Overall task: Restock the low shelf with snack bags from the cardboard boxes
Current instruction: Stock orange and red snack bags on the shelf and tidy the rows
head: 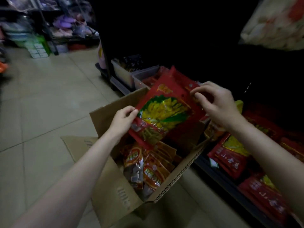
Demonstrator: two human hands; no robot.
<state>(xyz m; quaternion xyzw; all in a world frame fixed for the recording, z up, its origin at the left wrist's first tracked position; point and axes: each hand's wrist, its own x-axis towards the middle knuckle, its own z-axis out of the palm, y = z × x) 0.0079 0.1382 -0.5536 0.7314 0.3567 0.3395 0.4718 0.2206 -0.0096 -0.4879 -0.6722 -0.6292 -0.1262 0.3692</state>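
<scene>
Snack bags, a red stack with a yellow-green picture on the front, are sitting at the centre of the frame above the open cardboard box. The left hand is pinching the stack's lower left edge; the right hand is gripping its upper right corner. More bags are lying inside the box, and similar red packs, perhaps the same kind, are filling the low shelf at lower right.

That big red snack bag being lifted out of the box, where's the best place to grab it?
By its flat sealed edges. The red snack bag is held tilted above the cardboard box: the left hand pinches its lower left edge, the right hand its top right corner. Coming from opposite sides avoids squeezing the puffed middle.
</scene>
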